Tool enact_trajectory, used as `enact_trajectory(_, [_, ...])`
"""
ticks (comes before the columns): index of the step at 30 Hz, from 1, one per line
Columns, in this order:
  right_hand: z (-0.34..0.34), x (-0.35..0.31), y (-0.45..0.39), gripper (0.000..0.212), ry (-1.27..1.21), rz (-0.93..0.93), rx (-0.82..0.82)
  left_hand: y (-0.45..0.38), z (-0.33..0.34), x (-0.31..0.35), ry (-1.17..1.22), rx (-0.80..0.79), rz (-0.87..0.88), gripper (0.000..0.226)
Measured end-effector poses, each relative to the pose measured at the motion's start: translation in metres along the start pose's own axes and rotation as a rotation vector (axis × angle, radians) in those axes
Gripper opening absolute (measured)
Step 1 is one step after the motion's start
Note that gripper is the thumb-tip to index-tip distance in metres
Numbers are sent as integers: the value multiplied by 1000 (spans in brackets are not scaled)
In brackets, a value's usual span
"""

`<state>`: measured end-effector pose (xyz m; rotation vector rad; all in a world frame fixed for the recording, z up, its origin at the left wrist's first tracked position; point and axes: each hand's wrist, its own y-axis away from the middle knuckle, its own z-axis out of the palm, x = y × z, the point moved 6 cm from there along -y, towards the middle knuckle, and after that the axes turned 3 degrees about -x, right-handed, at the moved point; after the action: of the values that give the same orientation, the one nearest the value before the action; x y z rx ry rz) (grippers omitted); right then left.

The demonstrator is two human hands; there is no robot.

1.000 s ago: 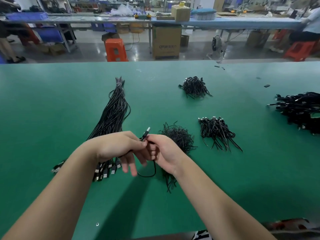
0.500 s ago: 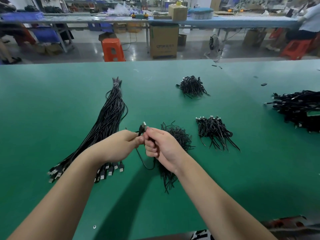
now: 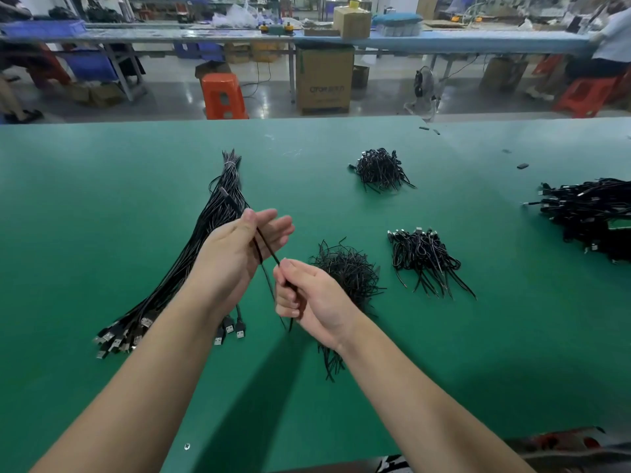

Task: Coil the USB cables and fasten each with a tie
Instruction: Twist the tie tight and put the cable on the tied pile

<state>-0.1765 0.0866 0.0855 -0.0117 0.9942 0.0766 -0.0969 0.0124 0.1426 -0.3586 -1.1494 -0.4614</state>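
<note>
A: Where is the cable being worked on?

B: One black USB cable (image 3: pixel 265 246) is stretched between the two hands above the green desk (image 3: pixel 102 206). Its upper end pokes out past the left hand (image 3: pixel 239 254) over the long bundle; its lower part runs down through the right hand (image 3: pixel 307 295), and two strands hang below that fist.

A: How does the left hand hold it?

B: The thumb presses the cable against the palm side, while the fingers (image 3: pixel 278 227) lie nearly straight and spread toward the right.

A: And the right hand?

B: It is clenched round the cable, fingers curled, thumb on top where the cable enters the fist.

A: What else lies on the desk?

B: A long bundle of straight USB cables (image 3: pixel 208 230) lies to the left, banded near its far tip, with the plugs (image 3: pixel 116 341) fanned out at the near end, partly under the left forearm. Just beside the right hand is a loose heap of black ties (image 3: pixel 348 271). Farther right sits a pile of coiled cables (image 3: pixel 423 254), another small pile (image 3: pixel 380 169) lies beyond it, and a large heap of cables (image 3: pixel 587 213) reaches the right edge.

A: And beyond the desk?

B: An orange stool (image 3: pixel 223 95) and a cardboard box (image 3: pixel 324 80) stand on the floor.
</note>
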Motion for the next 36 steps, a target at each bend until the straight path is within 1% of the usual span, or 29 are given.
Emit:
enact_trajectory(2, [2,12,-1,30,-18,33,-1,-5,-2,5,120,117,61,43])
enact_trajectory(4, [1,23,0,29,-46,57,13,-9,-4,9,261,191,30,43])
enact_trajectory(5, [0,27,0,29,-82,60,22,-11,-4,10,287,179,-13,43])
enact_trajectory(6, [-2,29,1,29,-135,59,29,-10,-2,10,261,130,-64,42])
enact_trajectory(8, [-5,28,2,30,-265,58,28,-5,2,10,72,-45,-168,42])
enact_trajectory(10, [-9,24,2,28,-323,69,21,3,6,6,-185,-265,-262,43])
enact_trajectory(13, [-12,23,4,24,-236,79,23,17,8,5,-491,-568,-351,45])
enact_trajectory(15, [-17,26,6,30,-177,94,72,25,8,2,-688,-687,-413,44])
enact_trajectory(17, [-22,27,7,36,-196,111,98,29,6,-5,-954,-716,-484,41])
enact_trajectory(18, [-23,26,6,36,-227,116,95,30,3,-9,-1132,-694,-510,39])
enact_trajectory(19, [-25,25,6,35,-242,119,93,28,0,-11,-1301,-653,-522,39])
enact_trajectory(20, [-26,23,6,33,-228,120,96,26,-4,-13,-1415,-598,-523,40])
enact_trajectory(21, [-28,21,6,33,-193,118,98,24,-8,-14,-1455,-531,-515,40])
enact_trajectory(23, [-27,20,6,32,-138,110,96,22,-13,-14,-1415,-399,-497,37])
enact_trajectory(24, [-27,20,7,31,-129,103,94,22,-13,-15,-1400,-360,-486,38])
enact_trajectory(26, [-25,20,8,30,-120,87,88,23,-13,-16,-1409,-340,-472,39])
enact_trajectory(29, [-23,17,8,30,-105,69,74,23,-17,-18,-1456,-365,-448,43])
enact_trajectory(31, [-19,16,8,30,-85,61,56,18,-22,-17,-1394,-324,-393,41])
enact_trajectory(32, [-15,16,8,30,-84,59,44,16,-23,-18,-1276,-281,-356,39])
enact_trajectory(33, [-12,16,8,30,-96,59,31,14,-22,-18,-1086,-227,-318,37])
enact_trajectory(34, [-8,17,7,30,-116,57,15,11,-20,-18,-853,-151,-271,36])
enact_trajectory(36, [-1,20,5,30,-134,57,-17,2,-22,-13,-419,53,-148,34])
